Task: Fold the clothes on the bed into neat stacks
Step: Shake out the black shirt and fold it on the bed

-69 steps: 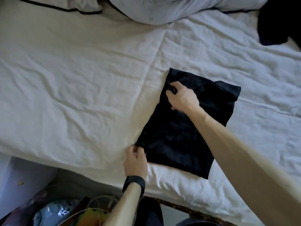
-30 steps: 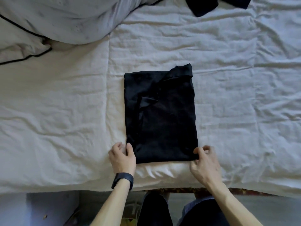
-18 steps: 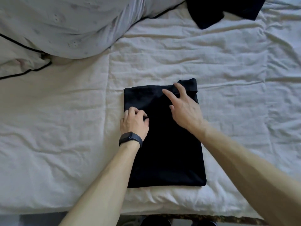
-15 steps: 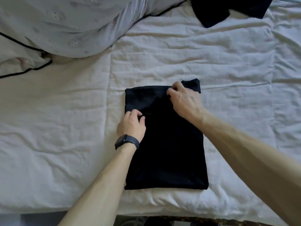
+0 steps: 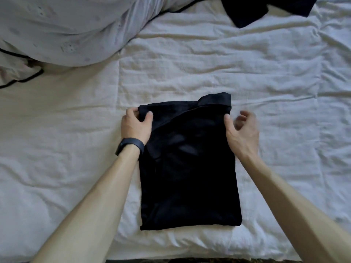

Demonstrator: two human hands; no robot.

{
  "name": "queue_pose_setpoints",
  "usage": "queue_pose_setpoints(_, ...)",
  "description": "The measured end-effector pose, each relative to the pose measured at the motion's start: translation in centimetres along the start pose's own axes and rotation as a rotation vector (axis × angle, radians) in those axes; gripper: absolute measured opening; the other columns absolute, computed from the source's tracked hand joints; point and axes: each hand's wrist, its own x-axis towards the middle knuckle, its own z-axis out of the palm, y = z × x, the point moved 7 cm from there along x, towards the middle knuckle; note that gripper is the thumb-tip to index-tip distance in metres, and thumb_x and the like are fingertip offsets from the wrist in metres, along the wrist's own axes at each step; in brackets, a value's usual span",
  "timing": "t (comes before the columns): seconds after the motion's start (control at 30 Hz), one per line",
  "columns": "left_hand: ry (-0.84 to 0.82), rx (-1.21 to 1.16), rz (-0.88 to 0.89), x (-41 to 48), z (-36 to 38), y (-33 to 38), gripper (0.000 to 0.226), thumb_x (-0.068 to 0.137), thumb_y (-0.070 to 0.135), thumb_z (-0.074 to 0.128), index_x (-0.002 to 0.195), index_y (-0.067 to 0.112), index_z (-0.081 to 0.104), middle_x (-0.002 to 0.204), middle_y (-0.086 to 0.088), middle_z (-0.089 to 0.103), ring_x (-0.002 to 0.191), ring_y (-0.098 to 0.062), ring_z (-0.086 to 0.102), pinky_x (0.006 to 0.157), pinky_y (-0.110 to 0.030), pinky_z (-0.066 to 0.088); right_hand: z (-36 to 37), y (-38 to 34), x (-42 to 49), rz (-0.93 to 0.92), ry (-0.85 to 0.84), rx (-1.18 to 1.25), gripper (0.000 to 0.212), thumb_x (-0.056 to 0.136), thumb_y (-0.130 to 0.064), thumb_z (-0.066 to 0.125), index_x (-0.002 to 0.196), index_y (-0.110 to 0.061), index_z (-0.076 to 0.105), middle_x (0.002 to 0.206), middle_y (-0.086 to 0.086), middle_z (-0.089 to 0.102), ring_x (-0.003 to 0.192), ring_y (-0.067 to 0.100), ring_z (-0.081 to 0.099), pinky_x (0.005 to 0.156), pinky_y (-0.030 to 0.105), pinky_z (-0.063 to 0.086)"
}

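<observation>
Both hands have moved off the top of the folded black garment point(image 5: 190, 168) to its far corners. The left hand point(image 5: 135, 126) pinches the 11 o'clock corner. The right hand point(image 5: 242, 130), blurred, is loosely spread at 1 o'clock, thumb touching the edge. The garment lies mid-bed point(image 5: 284, 73), probably ready for another fold. No writing is legible.

The right hand point(image 5: 243, 133) has blurred fingers point(image 5: 247, 115); the far dark garment point(image 5: 247, 10) is cropped.
</observation>
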Motion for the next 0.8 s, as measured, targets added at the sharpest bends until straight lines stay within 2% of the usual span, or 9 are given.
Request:
queue_pose_setpoints(0.1, -0.055, -0.087, -0.16, 2.5, 0.5, -0.8, 0.026, 0.089, 0.038, 0.069, 0.11, 0.023, 0.065, 0.098, 0.012, 0.064, 0.104, -0.017, 0.064, 0.084, -0.023, 0.043, 0.7, -0.5, 2.5, 0.078, -0.067, 0.014, 0.062, 0.083, -0.077, 0.056, 0.114, -0.024, 0.059, 0.097, -0.017, 0.063, 0.088, 0.001, 0.059, 0.081, 0.024, 0.041)
queue_pose_setpoints(0.2, -0.173, -0.147, -0.191, 3.5, 1.1, -1.3, 0.006, 0.089, 0.03, 0.072, 0.094, 0.028, 0.069, 0.098, 0.008, 0.072, 0.083, -0.008, 0.067, 0.076, -0.021, 0.048, 1.8, -0.5, 5.0, 0.119, -0.129, -0.017, 0.037, 0.085, -0.063, 0.063, 0.099, -0.029, 0.062, 0.083, -0.02, 0.062, 0.093, 0.011, 0.064, 0.084, 0.029, 0.047)
queue_pose_setpoints(0.3, -0.151, -0.098, -0.142, 3.8, 0.7, -0.7, 0.015, 0.09, 0.037, 0.07, 0.095, 0.027, 0.061, 0.105, 0.003, 0.069, 0.091, -0.015, 0.065, 0.085, -0.029, 0.051, 1.9, -0.1, 6.2, 0.108, -0.139, 0.005, 0.014, 0.089, -0.042, 0.065, 0.096, -0.03, 0.062, 0.08, -0.021, 0.061, 0.092, 0.013, 0.064, 0.081, 0.024, 0.043)
queue_pose_setpoints(0.37, -0.154, -0.098, -0.103, 3.7, 0.9, -0.2, 0.018, 0.089, 0.038, 0.071, 0.095, 0.028, 0.056, 0.108, 0.003, 0.068, 0.098, -0.02, 0.066, 0.089, -0.037, 0.055, 1.6, 0.2, 6.2, 0.105, -0.111, 0.029, 0.01, 0.091, -0.038, 0.062, 0.098, -0.031, 0.062, 0.086, -0.017, 0.064, 0.083, 0.006, 0.061, 0.074, 0.02, 0.042)
queue_pose_setpoints(0.43, -0.165, -0.102, -0.061, 3.4, 1.3, 0.2, 0.02, 0.088, 0.035, 0.074, 0.091, 0.032, 0.054, 0.104, 0.005, 0.069, 0.096, -0.017, 0.067, 0.085, -0.034, 0.055, 1.3, 0.5, 5.7, 0.099, -0.086, 0.071, 0.006, 0.093, -0.033, 0.06, 0.099, -0.033, 0.062, 0.092, -0.014, 0.067, 0.078, -0.004, 0.059, 0.07, 0.015, 0.041)
queue_pose_setpoints(0.53, -0.092, -0.077, -0.011, 3.1, 1.0, 0.9, 0.025, 0.085, 0.041, 0.074, 0.096, 0.032, 0.053, 0.093, 0.016, 0.062, 0.092, -0.013, 0.065, 0.079, -0.028, 0.05, 0.6, 0.7, 4.3, 0.103, -0.069, 0.141, 0.015, 0.094, -0.038, 0.06, 0.109, -0.035, 0.061, 0.09, -0.021, 0.065, 0.087, 0.001, 0.063, 0.082, 0.02, 0.044)
queue_pose_setpoints(0.6, -0.042, -0.111, -0.012, 2.1, 0.7, 0.8, 0.036, 0.085, 0.05, 0.071, 0.106, 0.03, 0.051, 0.098, 0.017, 0.06, 0.094, -0.012, 0.063, 0.079, -0.024, 0.046, -0.1, 1.5, 2.1, 0.14, -0.088, 0.143, 0.031, 0.089, -0.052, 0.063, 0.115, -0.036, 0.056, 0.091, -0.024, 0.062, 0.087, -0.006, 0.059, 0.079, 0.02, 0.043)
queue_pose_setpoints(0.7, 0.037, -0.156, -0.059, -1.8, 0.6, -1.0, 0.047, 0.089, 0.061, 0.06, 0.117, 0.025, 0.05, 0.111, 0.01, 0.063, 0.101, -0.011, 0.06, 0.078, -0.02, 0.039, -1.3, 4.4, -3.6, 0.167, -0.159, 0.044, 0.043, 0.086, -0.06, 0.067, 0.116, -0.033, 0.055, 0.094, -0.023, 0.062, 0.087, -0.01, 0.056, 0.078, 0.021, 0.041)
queue_pose_setpoints(0.8, 0.055, -0.108, -0.096, -8.4, 0.0, -4.7, 0.065, 0.09, 0.067, 0.054, 0.127, 0.015, 0.05, 0.126, -0.005, 0.064, 0.112, -0.022, 0.061, 0.086, -0.027, 0.043, -2.6, 8.7, -10.5, 0.216, -0.262, -0.009, 0.044, 0.085, -0.062, 0.07, 0.114, -0.031, 0.057, 0.099, -0.02, 0.063, 0.091, -0.004, 0.061, 0.073, 0.017, 0.045)
